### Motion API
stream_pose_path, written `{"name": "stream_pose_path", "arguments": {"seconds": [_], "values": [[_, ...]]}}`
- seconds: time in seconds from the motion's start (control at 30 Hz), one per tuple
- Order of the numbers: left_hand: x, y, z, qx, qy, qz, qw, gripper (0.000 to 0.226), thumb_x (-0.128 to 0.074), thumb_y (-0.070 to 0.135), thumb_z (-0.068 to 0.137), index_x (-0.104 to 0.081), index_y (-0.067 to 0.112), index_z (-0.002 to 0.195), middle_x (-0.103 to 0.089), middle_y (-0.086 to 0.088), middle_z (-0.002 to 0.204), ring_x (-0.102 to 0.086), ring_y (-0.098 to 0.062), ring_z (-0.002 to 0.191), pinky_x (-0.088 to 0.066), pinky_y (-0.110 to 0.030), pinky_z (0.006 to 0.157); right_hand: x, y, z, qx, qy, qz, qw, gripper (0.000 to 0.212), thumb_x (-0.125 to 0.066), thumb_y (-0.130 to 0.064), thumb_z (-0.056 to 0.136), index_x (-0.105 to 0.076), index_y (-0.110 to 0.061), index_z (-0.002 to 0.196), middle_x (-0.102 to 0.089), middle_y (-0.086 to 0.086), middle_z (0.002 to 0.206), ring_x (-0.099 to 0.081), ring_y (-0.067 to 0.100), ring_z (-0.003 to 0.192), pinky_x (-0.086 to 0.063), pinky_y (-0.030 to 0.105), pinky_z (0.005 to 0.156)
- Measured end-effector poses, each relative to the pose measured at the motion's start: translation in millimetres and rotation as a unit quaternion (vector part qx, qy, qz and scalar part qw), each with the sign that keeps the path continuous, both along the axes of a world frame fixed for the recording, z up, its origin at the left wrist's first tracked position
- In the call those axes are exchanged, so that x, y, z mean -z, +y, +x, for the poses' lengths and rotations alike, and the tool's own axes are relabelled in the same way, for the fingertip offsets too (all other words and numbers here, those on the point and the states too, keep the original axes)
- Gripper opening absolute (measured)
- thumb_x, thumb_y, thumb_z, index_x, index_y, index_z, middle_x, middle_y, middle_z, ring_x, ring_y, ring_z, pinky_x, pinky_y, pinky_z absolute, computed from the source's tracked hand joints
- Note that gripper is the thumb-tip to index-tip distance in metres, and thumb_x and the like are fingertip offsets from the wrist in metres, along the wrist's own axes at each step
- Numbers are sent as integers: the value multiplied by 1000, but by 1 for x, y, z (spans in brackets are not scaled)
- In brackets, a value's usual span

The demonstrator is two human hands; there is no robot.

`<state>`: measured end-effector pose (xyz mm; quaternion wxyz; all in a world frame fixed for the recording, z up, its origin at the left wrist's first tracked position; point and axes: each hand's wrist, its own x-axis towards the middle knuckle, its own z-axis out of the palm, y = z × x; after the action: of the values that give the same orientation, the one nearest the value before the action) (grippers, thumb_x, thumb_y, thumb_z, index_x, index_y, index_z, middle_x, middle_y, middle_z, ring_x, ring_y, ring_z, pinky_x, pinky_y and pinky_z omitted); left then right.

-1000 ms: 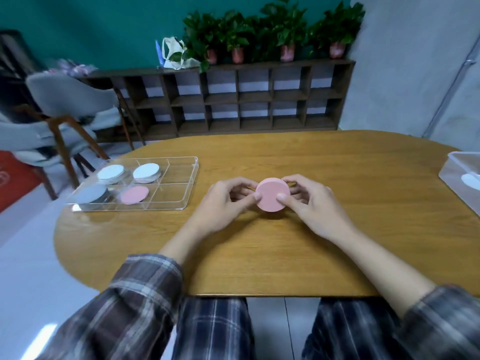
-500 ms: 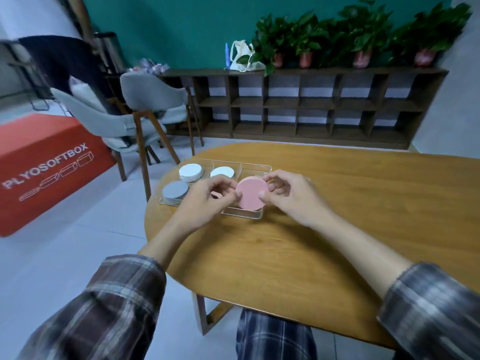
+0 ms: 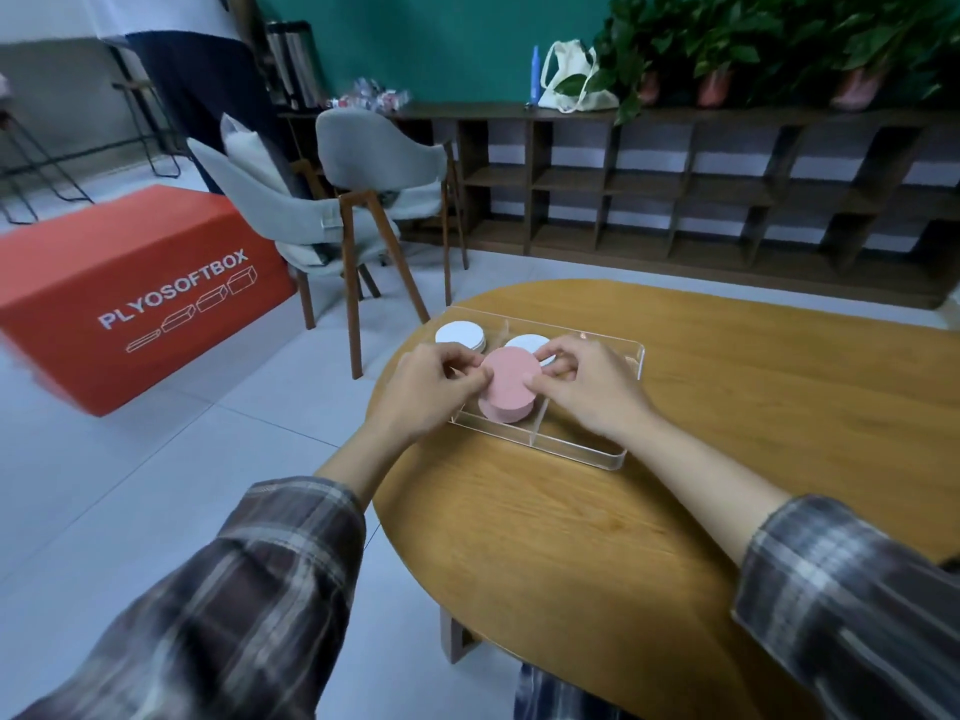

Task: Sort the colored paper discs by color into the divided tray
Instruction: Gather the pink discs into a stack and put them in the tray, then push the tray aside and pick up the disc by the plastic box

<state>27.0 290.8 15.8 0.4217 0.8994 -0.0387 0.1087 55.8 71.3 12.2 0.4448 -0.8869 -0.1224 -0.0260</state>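
An orange box (image 3: 130, 293) sat on the floor at far left, with grey chairs (image 3: 374, 163) behind the table (image 3: 675, 537). The left grip (image 3: 431, 392), a bare hand, was clamped on the left edge of the pink stack (image 3: 509, 392) of discs, thumb and curled fingertips pinching it. Beyond that hand a white stack (image 3: 461, 335) lay in a far compartment of the clear tray (image 3: 597, 452). The pink stack stood in the near row, just left of a divider. A second pale stack (image 3: 527, 343) showed behind it. The right grip (image 3: 587, 387) was clamped on the stack's right edge in the same manner.

The step in hand looked like seating the pink discs in their compartment. The next move would probably call for both grips to let go evenly, so the stack did not fan out or tip.

Whether the stack already rested on the tray floor could not be told. The left hand covered the tray's near-left corner, the right hand's fingers covered part of the second pale stack, and the two far stacks' tints were hard to tell apart.
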Motion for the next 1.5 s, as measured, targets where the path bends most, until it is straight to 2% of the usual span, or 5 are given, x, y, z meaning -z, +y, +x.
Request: {"name": "stream_pose_path", "arguments": {"seconds": [0.37, 0.67, 0.87, 1.1, 1.5], "values": [[11, -1, 15, -34, 16, 121, 992, 19, -69, 40, 91, -82, 30, 82, -76, 7, 76, -64, -11, 75, -49, -29, 61, 20, 11, 28, -13, 22, -63, 998, 22, -76, -33, 89, -76, -21, 107, -77, -7, 89, -68, 11, 89, -40, 12, 66], [15, -7, 17, -55, -34, 187, 980, 23, -73, 38, 85, -77, 31, 107, -66, 12, 76, -60, -11, 76, -44, -28, 63, 28, 13, 31, -17, 18, -92, 995, 18, -71, -41, 91, -77, -26, 99, -73, -10, 89, -62, 18, 102, -42, 29, 79], [11, -14, 12, -16, -47, 247, 968, 9, -71, 30, 87, -79, 27, 88, -62, 12, 82, -65, -17, 83, -37, -28, 60, 35, 18, 26, 30, -30, -145, 989, 26, -68, -48, 91, -73, -27, 105, -71, -11, 93, -51, 19, 113, -49, 41, 95], [0, -31, -6, -3, -64, 310, 949, 31, -71, 51, 87, -79, 25, 102, -71, 6, 97, -66, -19, 90, -40, -30, 64, 11, -32, 6, -21, -83, -41, 996, 13, -75, -29, 91, -75, -24, 103, -70, -14, 79, -56, -5, 67, -44, 17, 73], [-20, -194, -7, 179, -87, 200, 959, 25, -74, 41, 90, -75, 28, 111, -71, 13, 92, -63, -8, 74, -57, -37, 82, -23, -210, -70, 74, -104, -82, 988, 21, -74, -30, 93, -72, -27, 113, -70, -14, 86, -61, 14, 81, -39, 4, 72]]}}
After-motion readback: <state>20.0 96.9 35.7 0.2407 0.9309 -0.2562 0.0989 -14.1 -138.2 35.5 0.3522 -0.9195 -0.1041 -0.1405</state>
